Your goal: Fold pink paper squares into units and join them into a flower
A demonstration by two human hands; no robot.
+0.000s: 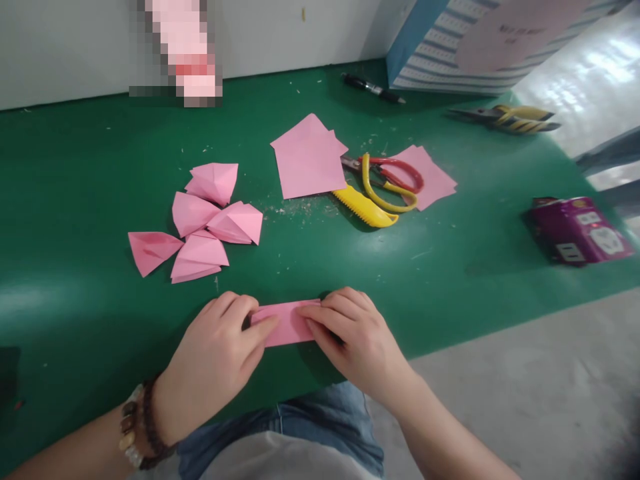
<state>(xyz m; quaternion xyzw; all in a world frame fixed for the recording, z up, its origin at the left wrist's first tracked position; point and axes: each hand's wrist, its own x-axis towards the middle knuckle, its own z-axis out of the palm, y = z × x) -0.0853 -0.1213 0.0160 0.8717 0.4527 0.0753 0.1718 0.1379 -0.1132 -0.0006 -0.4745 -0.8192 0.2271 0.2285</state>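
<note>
A folded strip of pink paper lies at the near edge of the green table, held at both ends. My left hand pinches its left end, thumb on top and the other fingers curled at the far side. At the right end, my right hand grips the paper with thumb and fingers together. Beyond my left hand sits a cluster of several folded pink paper pieces. Farther off lies a stack of flat pink paper sheets.
Scissors with red and yellow handles lie across more pink sheets, beside a yellow-handled cutter. Behind are a black pen, yellow-handled pliers and a striped box. A purple box stands at the right on the green table.
</note>
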